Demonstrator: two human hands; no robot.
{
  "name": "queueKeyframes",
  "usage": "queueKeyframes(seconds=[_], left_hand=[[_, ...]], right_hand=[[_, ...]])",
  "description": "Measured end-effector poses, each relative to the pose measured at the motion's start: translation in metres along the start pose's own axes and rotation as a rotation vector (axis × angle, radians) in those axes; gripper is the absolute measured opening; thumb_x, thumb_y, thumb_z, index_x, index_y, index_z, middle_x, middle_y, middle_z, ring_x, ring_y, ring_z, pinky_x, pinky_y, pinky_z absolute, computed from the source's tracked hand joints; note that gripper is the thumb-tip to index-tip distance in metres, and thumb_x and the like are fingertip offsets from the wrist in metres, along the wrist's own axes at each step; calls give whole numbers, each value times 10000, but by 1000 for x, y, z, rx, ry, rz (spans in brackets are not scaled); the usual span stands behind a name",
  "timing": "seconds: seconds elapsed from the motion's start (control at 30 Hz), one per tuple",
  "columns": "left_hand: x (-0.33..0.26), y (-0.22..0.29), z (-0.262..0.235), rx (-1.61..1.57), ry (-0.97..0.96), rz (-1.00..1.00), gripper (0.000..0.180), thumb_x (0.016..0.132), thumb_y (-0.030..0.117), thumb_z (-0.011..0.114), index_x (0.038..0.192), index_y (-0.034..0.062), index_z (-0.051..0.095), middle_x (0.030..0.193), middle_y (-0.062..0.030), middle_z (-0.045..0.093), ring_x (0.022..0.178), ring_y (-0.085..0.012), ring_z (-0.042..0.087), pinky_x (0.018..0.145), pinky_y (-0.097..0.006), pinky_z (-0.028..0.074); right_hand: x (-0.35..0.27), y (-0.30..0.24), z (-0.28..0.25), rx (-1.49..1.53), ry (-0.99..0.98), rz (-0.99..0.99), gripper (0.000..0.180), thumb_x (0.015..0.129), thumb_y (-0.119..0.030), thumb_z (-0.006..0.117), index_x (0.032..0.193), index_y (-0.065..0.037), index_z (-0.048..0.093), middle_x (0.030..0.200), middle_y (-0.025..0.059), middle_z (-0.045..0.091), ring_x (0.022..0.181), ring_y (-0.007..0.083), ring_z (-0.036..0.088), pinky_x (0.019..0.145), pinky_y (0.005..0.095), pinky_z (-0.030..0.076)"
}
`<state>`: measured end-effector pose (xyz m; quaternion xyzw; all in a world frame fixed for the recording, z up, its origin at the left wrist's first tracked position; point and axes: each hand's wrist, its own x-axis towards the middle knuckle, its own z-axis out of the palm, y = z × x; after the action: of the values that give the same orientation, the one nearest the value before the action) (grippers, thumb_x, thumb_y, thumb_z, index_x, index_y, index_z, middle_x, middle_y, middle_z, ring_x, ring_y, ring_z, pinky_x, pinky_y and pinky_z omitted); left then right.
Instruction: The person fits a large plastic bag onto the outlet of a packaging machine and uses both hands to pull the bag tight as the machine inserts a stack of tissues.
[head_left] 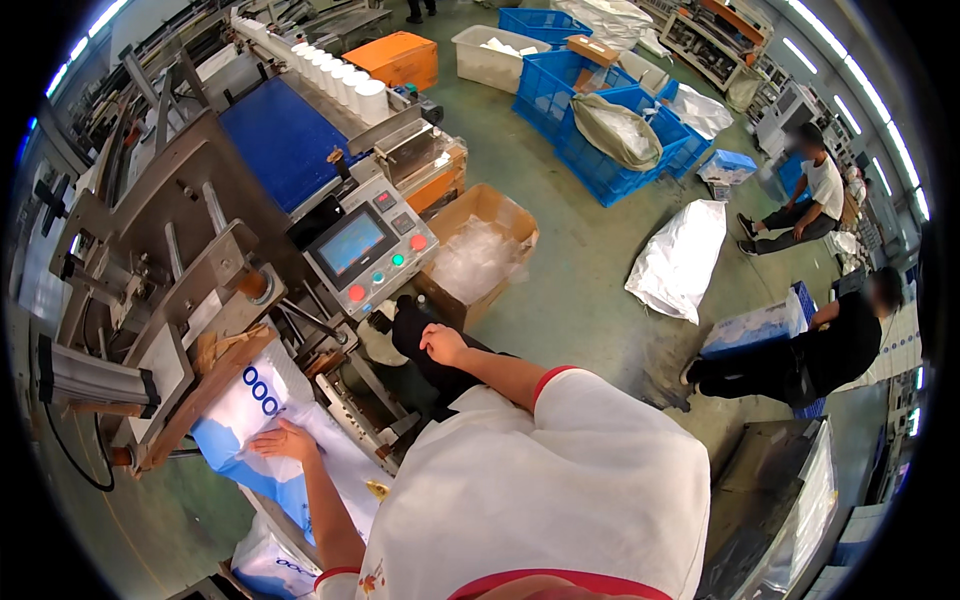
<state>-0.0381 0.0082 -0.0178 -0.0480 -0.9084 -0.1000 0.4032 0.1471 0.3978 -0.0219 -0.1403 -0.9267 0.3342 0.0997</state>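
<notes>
My left hand (285,442) lies with its fingers stretched out on a white and blue plastic package (262,392), at the front of a metal machine with a brown edge bar (205,405). The package's far end sits against that bar; its near part runs along a narrow ledge toward me. My right hand (440,343) rests on my dark-trousered knee, fingers curled in, with nothing visible in them. Ahead of that knee is a control panel (358,245) with a lit screen and coloured buttons.
An open cardboard box (480,290) of clear plastic stands right of the panel. White rolls (370,100) line a conveyor beyond the blue belt (275,140). Blue crates (600,170) and a white sack (680,260) are on the floor. Two people (815,190) sit or bend at the right. Another package (275,560) lies below.
</notes>
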Motion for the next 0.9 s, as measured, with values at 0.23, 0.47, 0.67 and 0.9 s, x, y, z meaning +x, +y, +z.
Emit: queueKeyframes(seconds=[0.23,0.47,0.67,0.9], left_hand=[[0,5,-76,-301,-29,-119,793,915,540,347,1414,-36,129,1496,-237,26,1379,-401,-43,1095,-525,-42],[35,22,-171,-112,-329,-148,469,839,249,521,1270,71,469,1398,-133,384,1321,-313,303,1078,-570,68],[68,11,-178,-118,-438,-150,536,824,349,576,1281,89,478,1405,-172,357,1334,-362,249,1069,-576,93],[117,-15,-118,108,-403,-151,587,841,520,501,1344,221,443,1465,-196,235,1354,-440,134,1002,-688,33]], right_hand=[[11,-8,20,-141,24,76,147,688,-107,606,720,-217,698,919,38,611,894,272,578,767,383,494],[49,-172,34,279,-260,-232,408,828,-176,602,1196,-53,473,1159,174,510,1117,361,461,944,409,389],[45,-309,39,193,-86,-684,604,812,-224,614,1312,8,368,1388,240,295,1282,400,289,1051,472,247],[49,-333,78,-205,-140,-670,758,845,-412,543,1344,99,288,1430,316,183,1359,418,130,1092,529,81]])
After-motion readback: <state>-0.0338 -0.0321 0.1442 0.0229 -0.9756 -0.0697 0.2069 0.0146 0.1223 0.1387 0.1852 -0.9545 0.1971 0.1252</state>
